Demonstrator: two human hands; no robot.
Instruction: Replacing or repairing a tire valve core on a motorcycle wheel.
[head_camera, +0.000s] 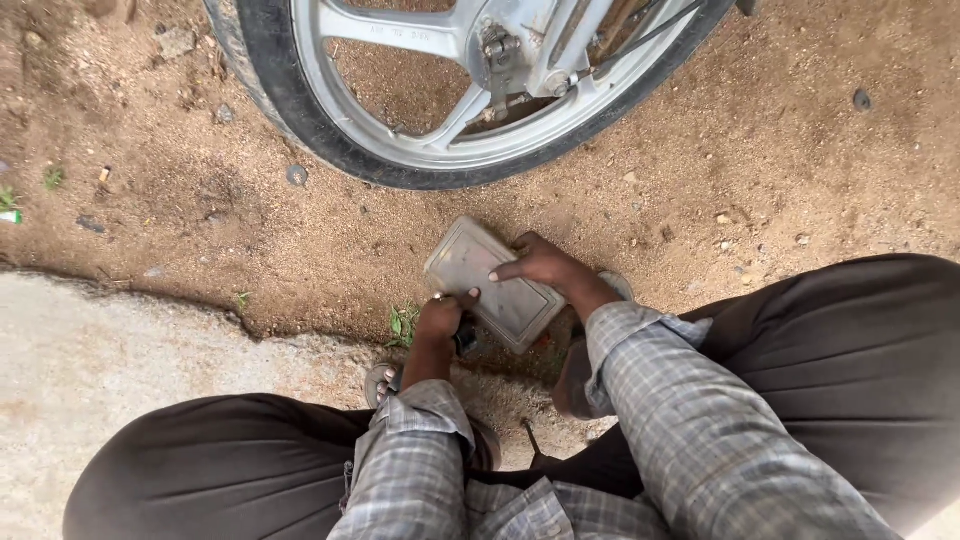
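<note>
Left hand (440, 318) grips the near edge of a grey rectangular metal cover plate (492, 283), fingers closed on it, tilting it off the sandy ground (250, 230). Right hand (540, 265) presses flat on top, fingers spread, seemingly steadying it. Spoked alloy motorcycle wheel (470, 90) stands just beyond.
</note>
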